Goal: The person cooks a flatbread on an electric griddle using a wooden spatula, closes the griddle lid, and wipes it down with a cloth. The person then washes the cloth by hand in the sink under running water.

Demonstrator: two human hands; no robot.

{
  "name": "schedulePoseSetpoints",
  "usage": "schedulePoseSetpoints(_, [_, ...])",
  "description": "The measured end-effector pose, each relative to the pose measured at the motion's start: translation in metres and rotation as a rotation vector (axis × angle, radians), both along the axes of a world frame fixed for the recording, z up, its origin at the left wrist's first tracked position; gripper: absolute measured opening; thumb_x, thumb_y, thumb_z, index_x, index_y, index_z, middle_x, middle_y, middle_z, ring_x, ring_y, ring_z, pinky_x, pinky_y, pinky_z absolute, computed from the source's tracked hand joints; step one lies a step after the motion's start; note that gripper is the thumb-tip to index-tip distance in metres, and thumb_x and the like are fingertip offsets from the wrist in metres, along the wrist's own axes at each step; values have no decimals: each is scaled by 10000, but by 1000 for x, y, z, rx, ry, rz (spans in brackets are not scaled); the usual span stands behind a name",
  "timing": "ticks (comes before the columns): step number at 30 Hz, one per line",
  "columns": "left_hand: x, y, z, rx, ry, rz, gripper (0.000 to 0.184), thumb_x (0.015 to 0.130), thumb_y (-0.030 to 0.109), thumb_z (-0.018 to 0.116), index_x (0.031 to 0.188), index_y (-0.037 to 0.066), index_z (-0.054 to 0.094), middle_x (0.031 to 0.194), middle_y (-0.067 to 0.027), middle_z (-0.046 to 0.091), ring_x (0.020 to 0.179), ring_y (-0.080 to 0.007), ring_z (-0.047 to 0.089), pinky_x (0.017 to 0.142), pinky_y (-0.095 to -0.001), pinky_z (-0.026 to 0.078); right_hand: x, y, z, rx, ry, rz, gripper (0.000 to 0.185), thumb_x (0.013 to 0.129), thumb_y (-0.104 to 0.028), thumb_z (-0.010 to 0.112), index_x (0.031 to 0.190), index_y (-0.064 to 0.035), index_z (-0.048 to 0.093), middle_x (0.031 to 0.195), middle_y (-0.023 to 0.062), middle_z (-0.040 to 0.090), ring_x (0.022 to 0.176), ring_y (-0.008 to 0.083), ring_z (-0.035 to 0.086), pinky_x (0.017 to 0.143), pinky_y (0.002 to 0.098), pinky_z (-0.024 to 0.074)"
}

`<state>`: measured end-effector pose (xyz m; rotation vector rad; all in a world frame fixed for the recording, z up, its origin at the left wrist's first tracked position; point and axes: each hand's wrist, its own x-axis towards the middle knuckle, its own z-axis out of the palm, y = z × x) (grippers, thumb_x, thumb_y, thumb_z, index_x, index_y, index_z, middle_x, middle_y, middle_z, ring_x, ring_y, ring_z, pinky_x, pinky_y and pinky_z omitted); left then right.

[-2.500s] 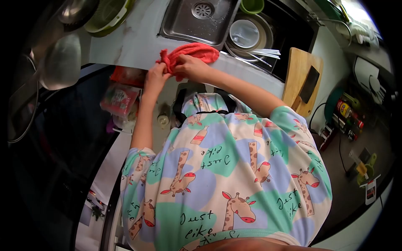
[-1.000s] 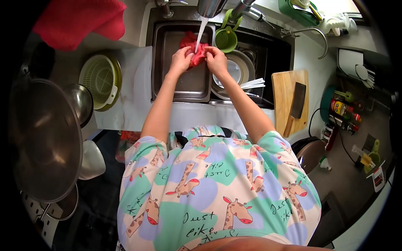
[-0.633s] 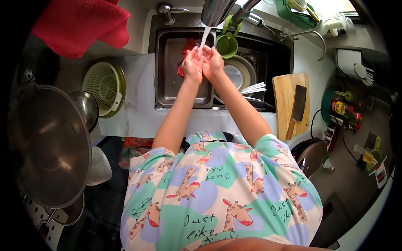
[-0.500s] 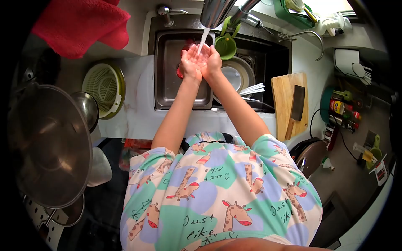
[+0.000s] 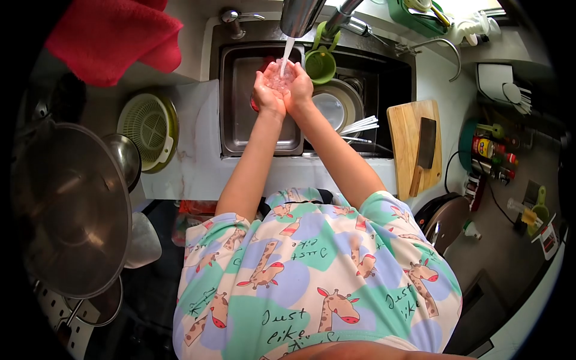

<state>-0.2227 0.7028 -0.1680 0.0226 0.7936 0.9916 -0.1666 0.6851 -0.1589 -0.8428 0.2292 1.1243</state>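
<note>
My left hand (image 5: 267, 95) and my right hand (image 5: 300, 89) are cupped side by side, palms up, over the sink's left basin (image 5: 243, 141). A stream of water (image 5: 288, 50) runs from the faucet (image 5: 299, 17) into the palms. Water pools and splashes there. Both hands have their fingers stretched and slightly curled, holding no solid thing. Something red (image 5: 254, 105) shows behind and beside my left hand, mostly hidden, and I cannot make out what it is.
The right basin holds a pale bowl (image 5: 330, 111) and white sticks (image 5: 362, 125). A green cup (image 5: 321, 66) hangs by the faucet. On the right lies a cutting board (image 5: 401, 120) with a cleaver (image 5: 426, 144). A green colander (image 5: 144, 127) stands left of the sink.
More water now fills the cupped palms. My hands have stayed under the stream, and the whole view has shifted slightly.
</note>
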Motion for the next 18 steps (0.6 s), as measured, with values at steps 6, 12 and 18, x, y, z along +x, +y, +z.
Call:
schedulePoseSetpoints(6, [-1,-1,9,29,-28,-27,497,1034,409,321,1223,18,564,1248,-159,618,1156,-301,596,1028,-455,460,-1,2,3,25,-85,-55,357,1038,-238,411,1044,4,673,975,96,689,915,204,652,867,333,512])
schedulePoseSetpoints(12, [6,-5,23,98,51,-190,493,1045,404,304,1216,21,561,1217,-139,623,1101,-286,613,986,-420,478,-7,6,-13,-24,-424,109,394,1039,-255,409,1026,53,655,1036,118,670,974,221,626,911,355,488])
schedulePoseSetpoints(18, [63,-8,46,294,-4,-511,590,1072,389,196,1434,-33,392,1408,-197,516,1315,-284,478,1117,-369,352,41,-20,68,-121,-531,-43,621,1049,-327,391,1538,-2,186,1579,185,232,1427,252,318,1162,349,272])
